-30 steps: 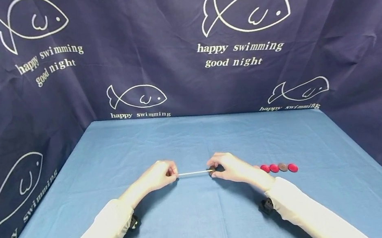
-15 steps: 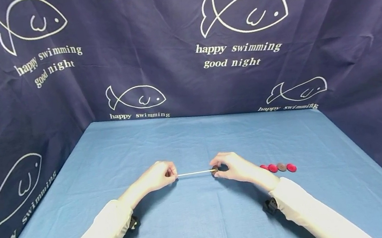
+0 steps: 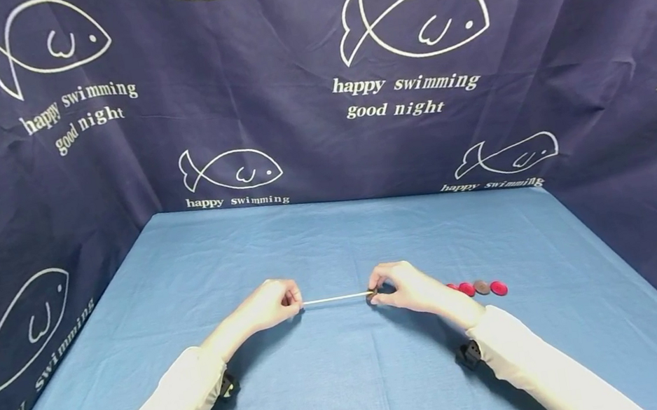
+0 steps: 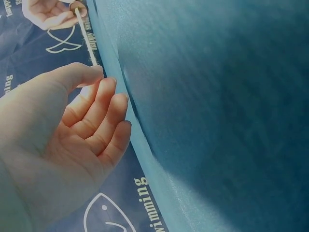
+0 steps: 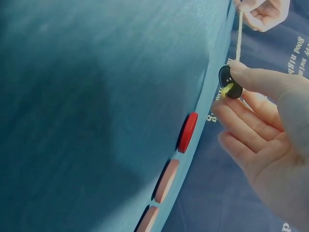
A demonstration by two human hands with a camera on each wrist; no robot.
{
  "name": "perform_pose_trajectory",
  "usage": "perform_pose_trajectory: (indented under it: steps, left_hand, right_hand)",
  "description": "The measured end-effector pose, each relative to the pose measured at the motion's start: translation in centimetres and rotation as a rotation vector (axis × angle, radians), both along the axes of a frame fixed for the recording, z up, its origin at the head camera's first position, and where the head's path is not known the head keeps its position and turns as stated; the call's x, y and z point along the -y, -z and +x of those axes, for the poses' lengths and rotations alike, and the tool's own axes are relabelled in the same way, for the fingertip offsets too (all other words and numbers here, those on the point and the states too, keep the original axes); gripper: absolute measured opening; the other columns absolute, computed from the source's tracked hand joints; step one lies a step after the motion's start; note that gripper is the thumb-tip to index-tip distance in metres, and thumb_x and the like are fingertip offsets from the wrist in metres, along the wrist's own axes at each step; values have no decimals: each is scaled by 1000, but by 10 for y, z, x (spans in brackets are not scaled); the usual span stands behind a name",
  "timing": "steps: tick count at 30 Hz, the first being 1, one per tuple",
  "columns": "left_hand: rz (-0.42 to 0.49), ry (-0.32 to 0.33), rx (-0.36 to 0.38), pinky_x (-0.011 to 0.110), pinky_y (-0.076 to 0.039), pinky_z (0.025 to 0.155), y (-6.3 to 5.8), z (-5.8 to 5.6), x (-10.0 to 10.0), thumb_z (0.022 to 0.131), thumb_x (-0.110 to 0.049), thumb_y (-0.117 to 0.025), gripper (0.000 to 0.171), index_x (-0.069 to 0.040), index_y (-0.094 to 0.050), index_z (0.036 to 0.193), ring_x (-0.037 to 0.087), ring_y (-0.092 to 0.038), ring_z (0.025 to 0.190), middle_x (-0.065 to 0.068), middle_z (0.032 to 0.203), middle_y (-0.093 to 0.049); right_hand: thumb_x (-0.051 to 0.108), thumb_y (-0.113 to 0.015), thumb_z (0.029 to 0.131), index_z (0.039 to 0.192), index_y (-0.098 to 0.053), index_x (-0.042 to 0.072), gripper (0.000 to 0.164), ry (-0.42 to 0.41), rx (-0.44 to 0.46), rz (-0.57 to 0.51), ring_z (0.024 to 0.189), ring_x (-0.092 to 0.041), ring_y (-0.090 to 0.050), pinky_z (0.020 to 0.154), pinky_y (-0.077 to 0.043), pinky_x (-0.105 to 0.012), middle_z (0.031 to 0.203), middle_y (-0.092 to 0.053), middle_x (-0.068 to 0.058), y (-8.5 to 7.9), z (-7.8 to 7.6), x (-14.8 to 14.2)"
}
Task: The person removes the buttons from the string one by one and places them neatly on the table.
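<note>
In the head view my left hand (image 3: 274, 302) pinches one end of a thin white string (image 3: 335, 298) between thumb and index finger. The string runs straight across to my right hand (image 3: 406, 287), which holds a dark brown button (image 3: 372, 297) by its edge between thumb and fingers. Seen in the right wrist view, the button (image 5: 223, 75) has several small holes and stands tilted on its edge. The string's yellow tip (image 5: 227, 90) pokes out through it on the near side. Both hands are held above the blue cloth.
To the right of my right hand, a row of buttons lies on the blue tablecloth (image 3: 330, 389): a red button (image 3: 498, 288), a brown button (image 3: 482, 287) and more red, partly hidden by the wrist. A dark curtain (image 3: 312, 94) with fish prints stands behind the table.
My right hand has moved slightly to the right with the button, so a longer stretch of string shows between the hands. The left hand stays nearly in place, still pinching the string.
</note>
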State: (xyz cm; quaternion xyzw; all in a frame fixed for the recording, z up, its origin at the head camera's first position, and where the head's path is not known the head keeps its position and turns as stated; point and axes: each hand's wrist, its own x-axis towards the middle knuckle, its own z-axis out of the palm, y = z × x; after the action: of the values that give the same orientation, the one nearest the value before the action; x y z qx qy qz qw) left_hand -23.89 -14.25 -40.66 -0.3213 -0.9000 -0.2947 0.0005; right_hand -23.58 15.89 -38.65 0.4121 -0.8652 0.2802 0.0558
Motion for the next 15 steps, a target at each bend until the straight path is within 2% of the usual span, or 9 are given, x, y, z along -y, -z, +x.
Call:
perform_pose_trajectory:
  steps: [10, 15]
  left_hand:
    - [-2, 3, -8, 17, -41, 56, -1, 2, 0, 81, -6, -64, 8, -12, -62, 75, -1, -46, 56, -8, 63, -57]
    - [0, -1, 1, 18, -41, 56, -2, 3, -1, 81, -6, -64, 9, -12, -62, 75, -1, -46, 56, -8, 63, -57]
  right_hand:
    - [8, -77, 74, 80, -63, 7, 15, -28, -41, -35, 77, -19, -63, 69, -49, -38, 81, -68, -3, 4, -2, -8]
    - [10, -77, 75, 86, -64, 6, 17, -3, 0, -13, 76, -20, -63, 70, -49, -36, 82, -67, -4, 3, -1, -10]
